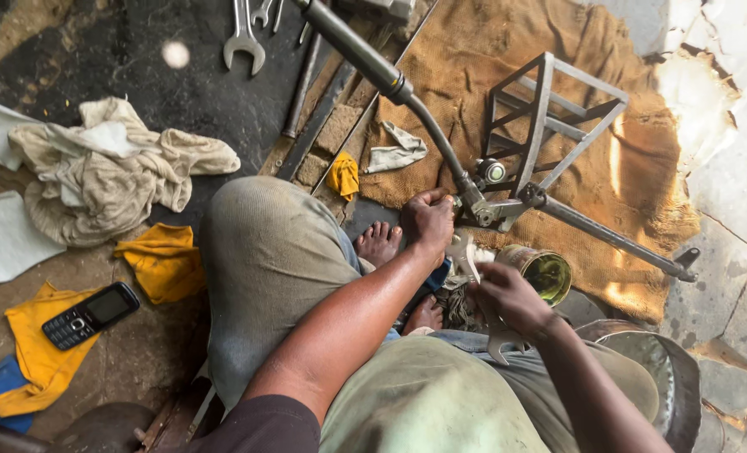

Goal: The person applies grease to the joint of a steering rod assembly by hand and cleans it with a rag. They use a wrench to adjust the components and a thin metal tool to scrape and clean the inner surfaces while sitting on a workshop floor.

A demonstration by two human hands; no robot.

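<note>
On the burlap spread over the floor lies a grey metal frame with a long tube running up to the top edge and a rod reaching right. The left hand is curled shut around the frame's joint, just where tube and rod meet, steadying it. The right hand is closed on a flat wrench, held near the joint but apart from it; a small tin with a greenish inside sits just beside that hand. By the look of it, the step in hand is working a fastening at the joint, and the next move would call for seating the wrench squarely while the left hand keeps the frame from turning. The fastening itself is hidden under the left fingers, and the wrench's upper end is hard to make out. Bare feet rest below the joint. More spanners are cut off at the top edge. Rags and a phone lie well apart at left.
</note>
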